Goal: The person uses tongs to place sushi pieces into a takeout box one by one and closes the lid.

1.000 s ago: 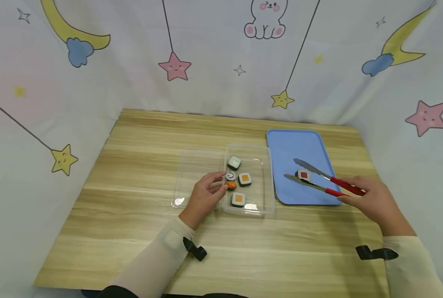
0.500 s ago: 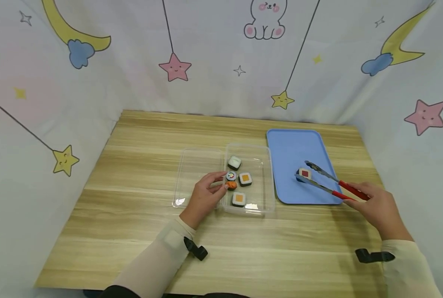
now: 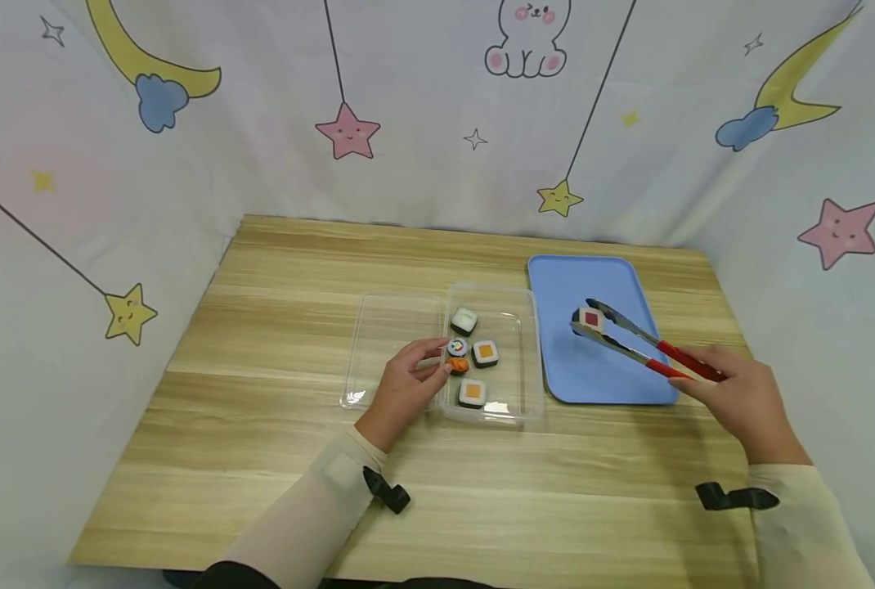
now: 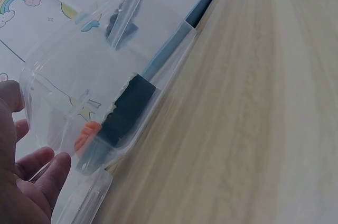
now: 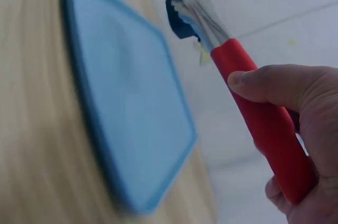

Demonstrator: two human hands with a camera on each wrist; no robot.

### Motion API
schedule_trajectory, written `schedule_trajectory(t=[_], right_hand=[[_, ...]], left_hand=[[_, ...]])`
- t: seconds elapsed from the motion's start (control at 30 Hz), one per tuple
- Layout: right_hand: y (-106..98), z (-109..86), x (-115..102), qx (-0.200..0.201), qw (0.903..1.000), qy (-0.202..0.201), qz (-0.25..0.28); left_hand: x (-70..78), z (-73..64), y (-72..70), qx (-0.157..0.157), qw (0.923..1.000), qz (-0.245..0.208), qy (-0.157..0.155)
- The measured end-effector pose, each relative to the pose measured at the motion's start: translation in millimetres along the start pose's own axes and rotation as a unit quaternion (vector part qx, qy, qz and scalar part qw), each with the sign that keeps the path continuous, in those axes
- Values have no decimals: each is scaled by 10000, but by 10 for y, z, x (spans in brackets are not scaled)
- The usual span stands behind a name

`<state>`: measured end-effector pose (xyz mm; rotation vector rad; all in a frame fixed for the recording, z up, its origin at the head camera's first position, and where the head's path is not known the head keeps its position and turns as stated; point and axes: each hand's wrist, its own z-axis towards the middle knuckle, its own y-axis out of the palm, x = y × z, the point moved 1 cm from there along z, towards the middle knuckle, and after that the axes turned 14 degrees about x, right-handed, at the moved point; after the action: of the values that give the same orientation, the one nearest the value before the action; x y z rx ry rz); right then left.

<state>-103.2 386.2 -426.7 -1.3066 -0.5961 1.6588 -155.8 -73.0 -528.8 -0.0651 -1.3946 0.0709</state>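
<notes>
My right hand (image 3: 739,401) grips the red handles of metal tongs (image 5: 259,118). Between the tongs' tips is a toy sushi piece (image 3: 591,319), white with a red centre and dark sides, raised over the blue tray (image 3: 599,380). The right wrist view shows that piece apart from the tray. My left hand (image 3: 401,397) touches the near left wall of a clear plastic box (image 4: 63,76) with thumb and fingers spread along it. Inside the box are several sushi pieces, among them two with orange centres (image 3: 485,352), a white-topped one (image 3: 464,321), and a small orange-topped one (image 3: 458,366).
The box's clear lid (image 3: 389,327) lies opened flat to its left. The tray stands right beside the box on the wooden table (image 3: 275,352). White patterned cloth (image 3: 423,180) rises behind the table and at both sides.
The tongs have closed on the red-centred sushi piece and lifted it off the tray, moving it slightly up and left in the head view. The left hand has stayed at the box.
</notes>
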Motion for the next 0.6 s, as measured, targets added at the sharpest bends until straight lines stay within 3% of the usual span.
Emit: schedule_trajectory(t=[0.13, 0.37, 0.6], right_hand=[[72, 171, -354, 0, 9982, -555, 224], [378, 489, -914, -602, 9897, -1278, 245], [607, 745, -1229, -1163, 9693, -2116, -472]], left_hand=[[-7, 5, -17, 25, 9999, 25, 97], [7, 13, -19, -6, 10000, -9, 47], [39, -1, -14, -20, 10000, 38, 24]])
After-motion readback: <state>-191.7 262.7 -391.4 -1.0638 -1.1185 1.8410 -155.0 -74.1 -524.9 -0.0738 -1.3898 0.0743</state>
